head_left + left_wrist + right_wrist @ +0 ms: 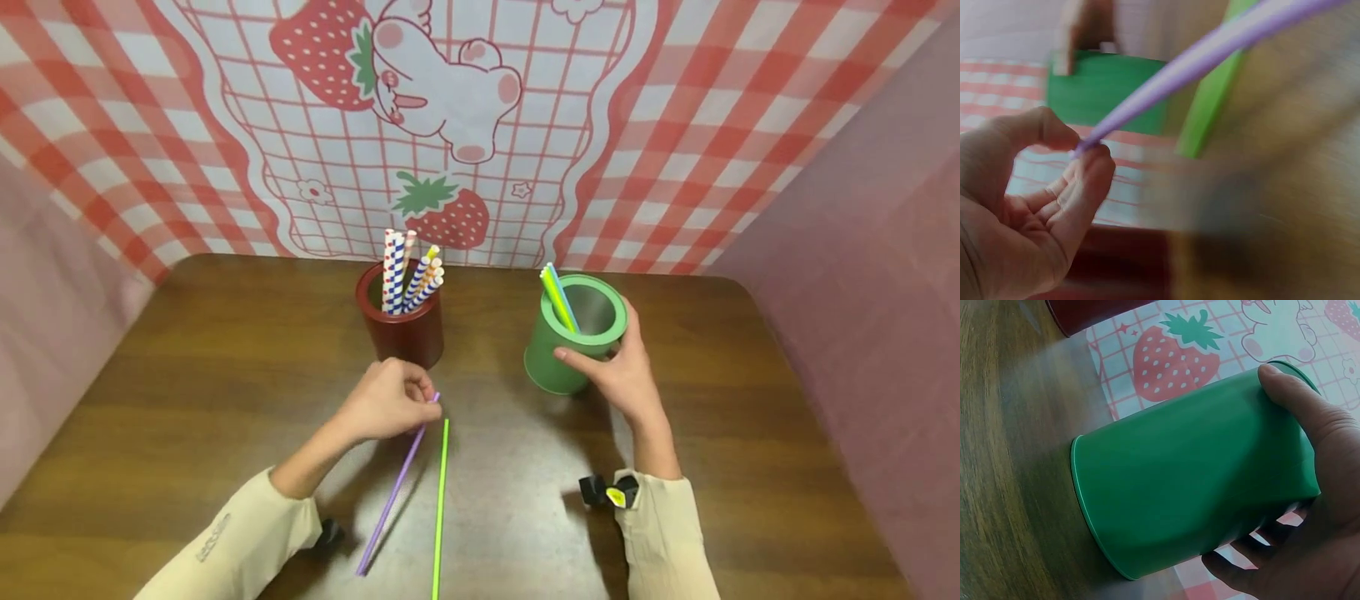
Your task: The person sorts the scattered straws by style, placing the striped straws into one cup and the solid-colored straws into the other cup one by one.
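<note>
My left hand [390, 404] pinches a purple straw [396, 492] near its far end between thumb and fingertips; the straw slants toward me over the table. In the left wrist view the purple straw [1172, 78] runs up and right from the pinch. Just right of it, a bright green straw [441, 508] lies on the table. My right hand [622, 367] grips the green can [555, 362] from its right side, thumb across the front below the rim. A few yellow-green and blue straws [558, 300] lean inside that can.
A dark red can [408, 337] with several patterned paper straws [405, 275] stands behind my left hand. The brown wooden table [750, 400] meets a red-and-white checked cloth [720, 125] with strawberries at the back.
</note>
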Demonstrator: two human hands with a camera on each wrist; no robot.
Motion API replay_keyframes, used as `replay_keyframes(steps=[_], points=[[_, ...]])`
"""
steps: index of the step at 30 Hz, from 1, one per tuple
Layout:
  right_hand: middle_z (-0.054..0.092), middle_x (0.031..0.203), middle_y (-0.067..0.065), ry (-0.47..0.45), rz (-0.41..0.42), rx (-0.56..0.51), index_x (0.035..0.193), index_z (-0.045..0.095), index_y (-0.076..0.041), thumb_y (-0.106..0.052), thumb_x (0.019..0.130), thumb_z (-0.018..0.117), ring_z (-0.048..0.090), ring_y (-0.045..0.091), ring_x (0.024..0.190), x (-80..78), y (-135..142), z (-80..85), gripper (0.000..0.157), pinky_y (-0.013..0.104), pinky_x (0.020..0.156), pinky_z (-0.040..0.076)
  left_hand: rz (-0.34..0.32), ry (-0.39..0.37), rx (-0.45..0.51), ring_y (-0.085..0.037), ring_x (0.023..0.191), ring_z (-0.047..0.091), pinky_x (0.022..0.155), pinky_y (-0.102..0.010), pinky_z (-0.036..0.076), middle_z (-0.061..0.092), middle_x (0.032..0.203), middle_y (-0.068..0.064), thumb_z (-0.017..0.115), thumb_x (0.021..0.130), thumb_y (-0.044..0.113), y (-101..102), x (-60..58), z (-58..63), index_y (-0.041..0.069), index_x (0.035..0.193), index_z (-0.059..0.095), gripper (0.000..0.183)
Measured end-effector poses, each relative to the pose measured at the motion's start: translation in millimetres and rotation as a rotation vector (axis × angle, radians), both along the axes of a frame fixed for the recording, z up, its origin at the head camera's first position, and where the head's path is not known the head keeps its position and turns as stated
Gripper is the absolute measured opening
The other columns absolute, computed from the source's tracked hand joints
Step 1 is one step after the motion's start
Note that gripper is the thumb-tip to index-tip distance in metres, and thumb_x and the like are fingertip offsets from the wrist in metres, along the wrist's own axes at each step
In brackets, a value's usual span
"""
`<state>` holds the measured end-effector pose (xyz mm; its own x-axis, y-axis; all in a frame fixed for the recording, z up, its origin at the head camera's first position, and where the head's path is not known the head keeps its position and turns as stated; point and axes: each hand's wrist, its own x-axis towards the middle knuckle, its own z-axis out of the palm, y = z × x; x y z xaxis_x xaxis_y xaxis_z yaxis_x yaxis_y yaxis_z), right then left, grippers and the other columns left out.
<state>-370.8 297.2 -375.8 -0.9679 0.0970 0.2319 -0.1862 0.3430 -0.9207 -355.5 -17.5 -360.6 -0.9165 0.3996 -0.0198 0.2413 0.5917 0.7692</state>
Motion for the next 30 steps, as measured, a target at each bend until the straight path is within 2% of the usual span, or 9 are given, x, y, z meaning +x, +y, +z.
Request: replay_keyframes(steps=[2, 5, 10, 15, 19, 23, 25, 27, 30], points=[[0.046, 0.137, 0.008, 0.002, 0.000, 0.004, 0.149, 0.024, -0.020, -0.014, 0.070, 0.086, 0.045, 0.024, 0.123, -0.3, 0.4, 0.8, 0.100, 0.050, 0.099, 0.037, -0.010, -0.059, 0.168, -0.020, 0.051, 0.062, 0.050, -0.037, 0.054, 0.062, 0.061, 0.000, 0.067, 0.074, 0.007, 2.2, 1.3, 16.9, 0.006, 0.076, 0.064, 0.004], [0.045, 0.138, 0.009, 0.002, 0.002, 0.017, 0.149, 0.023, -0.020, -0.016, 0.071, 0.086, 0.045, 0.025, 0.123, -1.4, 1.3, 2.4, 0.101, 0.051, 0.099, 0.037, -0.043, -0.103, 0.397, -0.025, 0.054, 0.063, 0.053, -0.043, 0.056, 0.061, 0.066, -0.008, 0.059, 0.078, -0.002, 8.0, 2.1, 38.3, -0.003, 0.084, 0.060, 0.007], [0.045, 0.137, 0.011, 0.001, 0.006, 0.028, 0.150, 0.022, -0.021, -0.018, 0.071, 0.086, 0.045, 0.027, 0.123, -3.1, 2.3, 2.8, 0.102, 0.052, 0.099, 0.036, -0.067, -0.078, 0.637, -0.021, 0.061, 0.065, 0.060, -0.043, 0.057, 0.060, 0.074, -0.013, 0.051, 0.081, -0.009, 20.6, 0.6, 60.0, -0.010, 0.092, 0.055, 0.012], [0.046, 0.136, 0.011, -0.015, -0.001, 0.025, 0.150, 0.022, -0.021, -0.018, 0.070, 0.086, 0.045, 0.027, 0.123, 0.5, 3.8, -0.3, 0.103, 0.052, 0.100, 0.036, -0.011, 0.010, 0.828, -0.023, 0.066, 0.066, 0.064, -0.045, 0.057, 0.060, 0.078, -0.012, 0.049, 0.084, -0.011, 35.0, -1.5, 73.7, -0.012, 0.095, 0.052, 0.012], [0.046, 0.136, 0.012, -0.010, -0.004, 0.022, 0.150, 0.022, -0.021, -0.017, 0.070, 0.086, 0.045, 0.028, 0.123, 1.0, 4.5, -0.2, 0.103, 0.052, 0.099, 0.036, 0.050, 0.143, 0.979, -0.022, 0.069, 0.067, 0.067, -0.047, 0.057, 0.061, 0.079, -0.011, 0.050, 0.086, -0.011, 43.4, -7.0, 81.5, -0.003, 0.093, 0.054, 0.011], [0.046, 0.136, 0.012, 0.003, -0.002, 0.031, 0.150, 0.021, -0.021, -0.016, 0.071, 0.086, 0.045, 0.027, 0.123, -0.4, 4.1, 1.9, 0.103, 0.052, 0.099, 0.037, 0.093, 0.258, 1.121, -0.021, 0.071, 0.067, 0.066, -0.042, 0.058, 0.062, 0.082, -0.010, 0.051, 0.088, -0.008, 48.3, -12.3, 88.4, 0.006, 0.094, 0.056, 0.016], [0.045, 0.137, 0.012, 0.002, 0.002, 0.030, 0.151, 0.021, -0.020, -0.014, 0.071, 0.085, 0.044, 0.027, 0.123, -0.2, 3.7, 2.3, 0.103, 0.051, 0.099, 0.036, 0.107, 0.286, 1.185, -0.021, 0.073, 0.066, 0.066, -0.039, 0.058, 0.062, 0.082, -0.009, 0.051, 0.088, -0.008, 49.6, -13.9, 91.0, 0.003, 0.096, 0.055, 0.013], [0.045, 0.138, 0.013, -0.003, 0.007, 0.028, 0.151, 0.020, -0.018, -0.011, 0.071, 0.085, 0.044, 0.027, 0.123, 2.4, 1.3, 5.7, 0.103, 0.051, 0.099, 0.037, 0.113, 0.305, 1.230, -0.019, 0.074, 0.066, 0.066, -0.035, 0.058, 0.062, 0.083, -0.007, 0.051, 0.089, -0.008, 50.3, -15.2, 92.5, 0.004, 0.096, 0.056, 0.015], [0.045, 0.137, 0.013, -0.003, 0.006, 0.027, 0.151, 0.020, -0.017, -0.010, 0.071, 0.085, 0.044, 0.027, 0.122, 3.4, 0.5, 3.9, 0.103, 0.051, 0.098, 0.037, 0.114, 0.325, 1.258, -0.018, 0.075, 0.065, 0.067, -0.035, 0.058, 0.062, 0.084, -0.006, 0.052, 0.090, -0.009, 51.8, -16.9, 93.6, -0.002, 0.098, 0.054, 0.011]])
